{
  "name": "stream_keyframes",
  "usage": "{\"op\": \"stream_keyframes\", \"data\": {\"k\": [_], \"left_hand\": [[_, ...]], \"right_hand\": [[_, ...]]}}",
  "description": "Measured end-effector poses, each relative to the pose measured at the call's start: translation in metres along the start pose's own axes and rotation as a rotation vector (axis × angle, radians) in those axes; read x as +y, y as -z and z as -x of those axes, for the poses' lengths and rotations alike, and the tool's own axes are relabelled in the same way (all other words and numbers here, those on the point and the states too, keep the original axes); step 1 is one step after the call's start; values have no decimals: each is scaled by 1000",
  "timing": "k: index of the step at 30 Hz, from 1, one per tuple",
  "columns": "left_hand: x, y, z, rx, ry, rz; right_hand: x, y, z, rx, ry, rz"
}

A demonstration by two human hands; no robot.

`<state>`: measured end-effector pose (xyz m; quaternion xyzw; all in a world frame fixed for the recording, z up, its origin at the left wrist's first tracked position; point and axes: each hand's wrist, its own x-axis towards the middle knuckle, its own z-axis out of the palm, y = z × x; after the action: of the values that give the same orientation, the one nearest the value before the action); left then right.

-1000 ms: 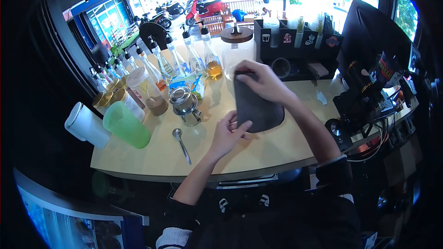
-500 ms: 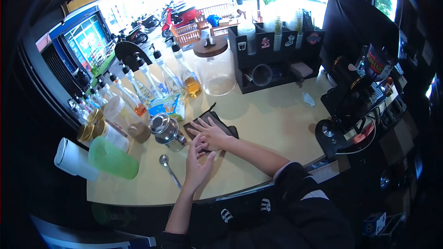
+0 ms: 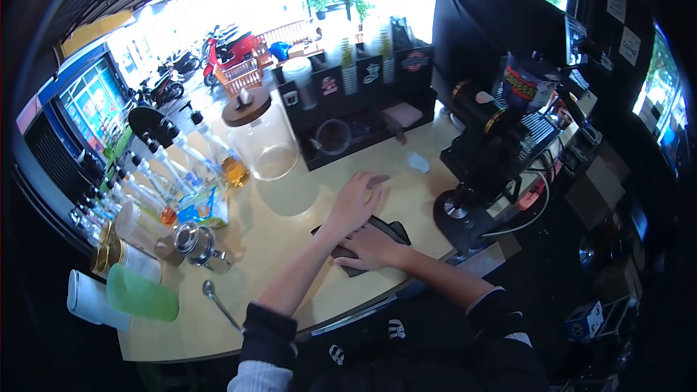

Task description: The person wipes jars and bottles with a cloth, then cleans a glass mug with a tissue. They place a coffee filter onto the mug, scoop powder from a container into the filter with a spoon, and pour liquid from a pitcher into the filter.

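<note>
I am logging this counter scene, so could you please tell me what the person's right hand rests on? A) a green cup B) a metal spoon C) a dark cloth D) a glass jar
C: the right hand lies flat on the dark cloth near the front edge of the counter.

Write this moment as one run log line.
left hand: flat on counter | right hand: on cloth | cloth: dark, near front edge
</note>
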<state>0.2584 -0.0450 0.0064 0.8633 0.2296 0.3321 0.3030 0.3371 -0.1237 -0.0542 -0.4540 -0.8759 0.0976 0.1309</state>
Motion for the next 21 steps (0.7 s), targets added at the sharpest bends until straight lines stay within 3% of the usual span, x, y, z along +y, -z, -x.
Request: {"op": "stream_keyframes", "data": {"k": [3, 5, 6, 8, 11, 14, 16, 18, 19, 21], "left_hand": [[-37, -64, -70, 10, -55, -213], [-45, -93, -101, -43, -221, -628], [-50, -104, -112, -36, -225, -622], [-60, -117, -125, -167, -414, -760], [-53, -122, -132, -261, -360, -777], [-37, -101, -112, -202, -299, -686], [-29, -73, -88, -119, -288, -603], [-11, -31, -49, 3, -243, -385], [-1, -6, -25, 41, -192, -261], [-4, 33, 19, 239, -66, -249]], "right_hand": [[23, 1, 11, 75, -53, 21], [28, 3, 14, 103, -64, 8], [29, 7, 15, 134, -72, -22], [29, 18, 16, 74, -97, -173], [35, 5, 16, 131, -115, -254], [35, -1, 18, 260, -32, -213], [52, 9, 20, 86, 69, -149], [68, 18, 20, 43, -20, -101], [78, 3, 18, 215, -117, 9], [70, -4, 7, 245, -176, 79]]}}
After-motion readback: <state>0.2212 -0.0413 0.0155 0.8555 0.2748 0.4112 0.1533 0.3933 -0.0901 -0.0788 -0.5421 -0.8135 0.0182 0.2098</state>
